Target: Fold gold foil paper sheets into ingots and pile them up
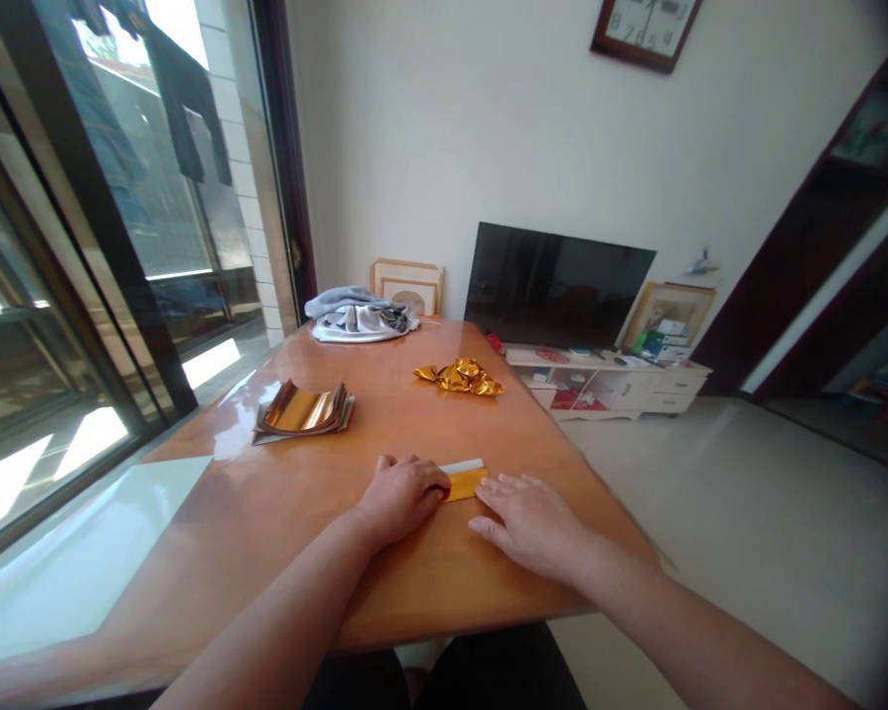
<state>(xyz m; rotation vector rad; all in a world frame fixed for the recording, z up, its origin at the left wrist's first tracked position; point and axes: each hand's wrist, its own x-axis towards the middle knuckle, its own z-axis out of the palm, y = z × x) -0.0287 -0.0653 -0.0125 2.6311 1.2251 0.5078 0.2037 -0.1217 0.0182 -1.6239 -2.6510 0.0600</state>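
Note:
A small sheet of gold foil paper (465, 484) lies on the wooden table in front of me, with a pale strip showing along its far edge. My left hand (406, 493) is closed, its curled fingers gripping the left end of the paper. At the opposite end, my right hand (531, 521) rests open, fingers stretched flat and the tips touching the paper's edge. Farther up the table sit several folded gold foil pieces (462, 376) in a shiny heap. To the left is a stack of curled gold foil sheets (305, 409).
Grey cloth (361, 316) is heaped at the far end of the wooden table (281, 532). A pale sheet (81, 562) covers the table's left side, beside the sliding glass door. Beyond stand a television (558, 284) and a low white cabinet (632, 390).

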